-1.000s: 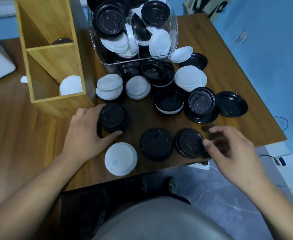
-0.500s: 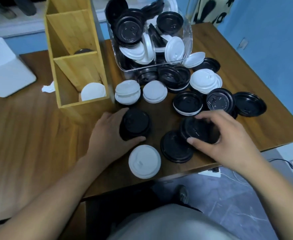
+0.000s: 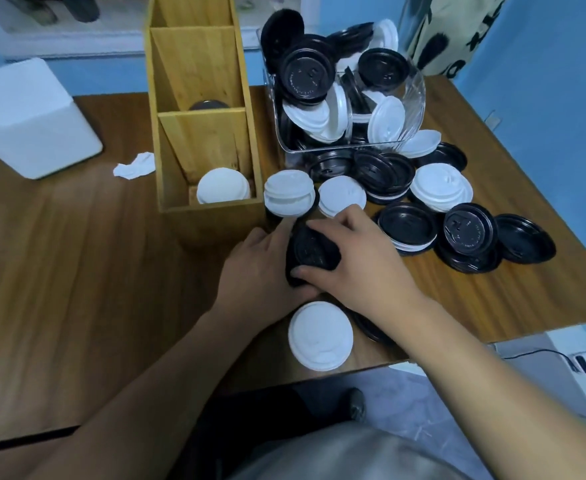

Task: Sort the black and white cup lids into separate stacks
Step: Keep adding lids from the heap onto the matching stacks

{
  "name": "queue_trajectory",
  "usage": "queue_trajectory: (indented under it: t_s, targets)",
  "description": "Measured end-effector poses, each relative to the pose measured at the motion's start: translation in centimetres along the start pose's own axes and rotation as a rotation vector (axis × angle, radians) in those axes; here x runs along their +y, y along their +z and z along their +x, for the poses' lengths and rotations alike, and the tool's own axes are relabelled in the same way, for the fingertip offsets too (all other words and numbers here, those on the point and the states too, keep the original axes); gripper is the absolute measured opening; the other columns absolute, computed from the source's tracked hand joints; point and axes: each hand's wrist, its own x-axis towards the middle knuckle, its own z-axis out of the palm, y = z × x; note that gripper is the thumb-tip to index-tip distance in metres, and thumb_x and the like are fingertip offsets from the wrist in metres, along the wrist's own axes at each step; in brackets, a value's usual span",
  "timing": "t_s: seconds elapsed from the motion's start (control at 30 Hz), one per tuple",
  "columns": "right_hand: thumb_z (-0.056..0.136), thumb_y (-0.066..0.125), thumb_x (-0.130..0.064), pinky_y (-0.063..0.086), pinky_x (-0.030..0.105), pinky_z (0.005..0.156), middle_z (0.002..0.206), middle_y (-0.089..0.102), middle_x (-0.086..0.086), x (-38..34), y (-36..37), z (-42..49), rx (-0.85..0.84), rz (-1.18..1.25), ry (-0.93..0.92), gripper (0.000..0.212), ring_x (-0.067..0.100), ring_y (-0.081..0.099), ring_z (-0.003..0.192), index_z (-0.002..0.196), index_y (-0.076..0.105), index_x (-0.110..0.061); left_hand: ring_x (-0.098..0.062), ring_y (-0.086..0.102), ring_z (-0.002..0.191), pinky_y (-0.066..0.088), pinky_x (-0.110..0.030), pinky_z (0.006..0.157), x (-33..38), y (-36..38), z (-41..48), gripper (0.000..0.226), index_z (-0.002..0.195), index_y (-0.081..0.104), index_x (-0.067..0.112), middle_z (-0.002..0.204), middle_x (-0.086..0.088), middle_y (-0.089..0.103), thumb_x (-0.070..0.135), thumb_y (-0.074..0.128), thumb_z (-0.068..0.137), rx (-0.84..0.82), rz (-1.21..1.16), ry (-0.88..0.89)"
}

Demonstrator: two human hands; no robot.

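A stack of black lids (image 3: 310, 252) stands on the wooden table (image 3: 77, 258) in front of the wooden organizer. My left hand (image 3: 257, 271) grips the stack from the left. My right hand (image 3: 357, 261) holds a black lid down on top of that stack, fingers curled round its rim. A single white lid (image 3: 320, 336) lies near the table's front edge, just below both hands. Another black lid (image 3: 374, 329) peeks out under my right forearm. Small white stacks (image 3: 288, 195) sit behind the hands.
A wooden organizer (image 3: 201, 133) holds white lids (image 3: 223, 190) in its front compartment and a dark lid (image 3: 208, 105) behind. A tipped clear bin (image 3: 412, 98) spills mixed lids. Loose black lids (image 3: 468, 233) and white lids (image 3: 440, 187) lie right. A white box (image 3: 32, 116) sits far left.
My right hand picked up a black lid from the front right and carried it left onto the black stack held by my left hand. The camera view shifted as well.
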Motion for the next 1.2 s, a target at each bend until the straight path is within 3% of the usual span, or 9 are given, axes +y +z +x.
queue_trajectory:
  t_s: [0.23,0.47,0.7,0.83,0.93,1.07,1.2]
  targets:
    - [0.067,0.076,-0.066,0.048,0.033,0.083,0.102,0.042,-0.003,-0.5,0.3,1.0,-0.036,-0.028,0.042,0.075,0.021,0.051,0.096,0.13,0.064,-0.026,-0.021,0.057,0.099,0.047,-0.032,0.077,-0.5,0.4,0.2,0.097,0.15,0.039,0.021,0.117,0.003,0.068,0.068,0.057,0.068,0.004,-0.022,0.005]
    - [0.073,0.069,-0.063,0.053,0.039,0.071,0.099,0.046,0.001,-1.4,0.7,0.7,0.035,-0.131,0.026,0.066,0.025,0.052,0.089,0.124,0.068,-0.022,-0.022,0.06,0.093,0.051,-0.034,0.074,-0.7,0.7,0.1,0.087,0.141,0.052,0.018,0.108,0.003,0.07,0.061,0.059,0.067,0.059,-0.035,-0.005]
    - [0.073,0.073,-0.058,0.052,0.038,0.072,0.098,0.048,0.003,-1.3,0.6,1.1,0.0,-0.147,0.031,0.061,0.027,0.053,0.086,0.12,0.07,-0.02,-0.022,0.059,0.092,0.054,-0.038,0.075,-0.8,1.0,0.1,0.079,0.136,0.059,0.014,0.107,0.003,0.069,0.055,0.068,0.07,0.1,-0.05,0.064]
    - [0.074,0.06,-0.074,0.053,0.041,0.07,0.104,0.047,0.002,-1.0,0.3,1.6,-0.082,-0.234,0.01,0.07,0.025,0.052,0.093,0.124,0.066,-0.025,-0.023,0.058,0.099,0.055,-0.044,0.077,-0.7,0.9,0.1,0.071,0.128,0.063,0.016,0.116,0.0,0.063,0.053,0.068,0.069,0.119,-0.075,0.071]
    - [0.081,0.039,-0.084,0.052,0.043,0.08,0.109,0.055,-0.004,0.1,-1.9,1.7,-0.145,-0.28,-0.04,0.077,0.023,0.053,0.103,0.133,0.062,-0.033,-0.023,0.059,0.102,0.054,-0.043,0.083,-0.6,0.8,0.1,0.072,0.126,0.063,0.018,0.119,0.0,0.059,0.063,0.07,0.069,0.126,-0.068,0.057]
    - [0.091,0.048,-0.067,0.051,0.043,0.082,0.108,0.061,-0.006,4.5,-6.4,0.8,-0.035,-0.271,0.139,0.046,0.023,0.052,0.109,0.117,0.065,-0.032,-0.018,0.057,0.109,0.055,-0.038,0.089,-0.7,0.9,0.1,0.084,0.13,0.059,0.021,0.123,0.003,0.057,0.077,0.071,0.067,0.106,-0.042,0.051]
    - [0.087,0.06,-0.055,0.049,0.041,0.081,0.091,0.059,-0.012,7.4,-7.4,0.2,-0.217,-0.259,0.284,0.021,0.019,0.053,0.098,0.088,0.063,-0.035,-0.019,0.056,0.109,0.055,-0.038,0.088,-0.8,1.0,0.1,0.088,0.132,0.057,0.019,0.124,0.002,0.058,0.077,0.07,0.069,0.111,-0.022,0.069]
